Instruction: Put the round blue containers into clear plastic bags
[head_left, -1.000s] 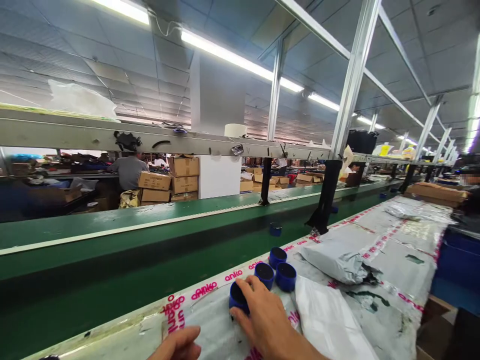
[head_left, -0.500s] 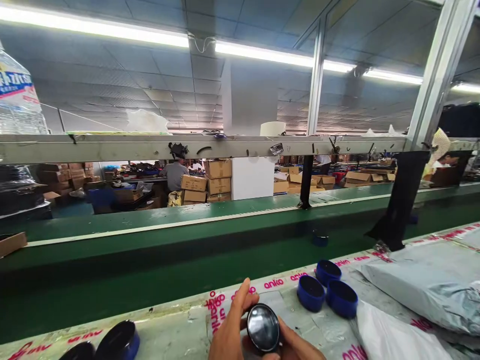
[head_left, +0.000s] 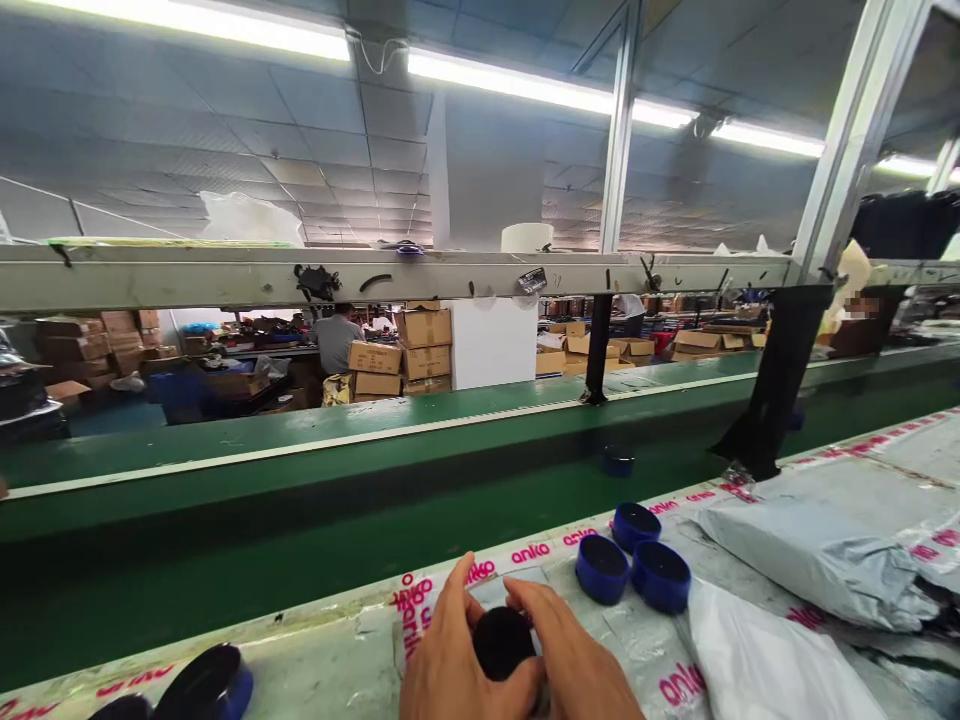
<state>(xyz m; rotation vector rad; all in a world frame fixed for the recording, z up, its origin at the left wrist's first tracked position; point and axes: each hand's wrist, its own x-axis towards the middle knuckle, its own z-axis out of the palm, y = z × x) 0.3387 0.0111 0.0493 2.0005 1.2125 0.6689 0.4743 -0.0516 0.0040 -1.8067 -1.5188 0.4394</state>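
Observation:
Between my two hands is a small round black piece [head_left: 502, 643], its dark matte face toward me. My left hand [head_left: 442, 650] closes round its left side. My right hand [head_left: 576, 650] has its fingers bent over the right side, with the thumb at the lower edge. Just right of my hands, on the plastic-covered bench, several round blue pieces with dark tops, such as this front one [head_left: 660, 577], stand close together. At the lower left lie a bigger dark blue round piece [head_left: 206, 685] and part of another black one.
Beyond the bench runs a green conveyor belt [head_left: 300, 540] carrying a blue round piece [head_left: 618, 460]. White plastic bags [head_left: 817, 545] lie on the right. A metal rail [head_left: 420, 275] and a black-wrapped post [head_left: 780, 390] cross the view. Farther back are cartons [head_left: 427, 345] and people.
The piece's glossy face showed before; a matte black face shows now. My right hand has come up round it, its fingers over the far side. The view has shifted slightly.

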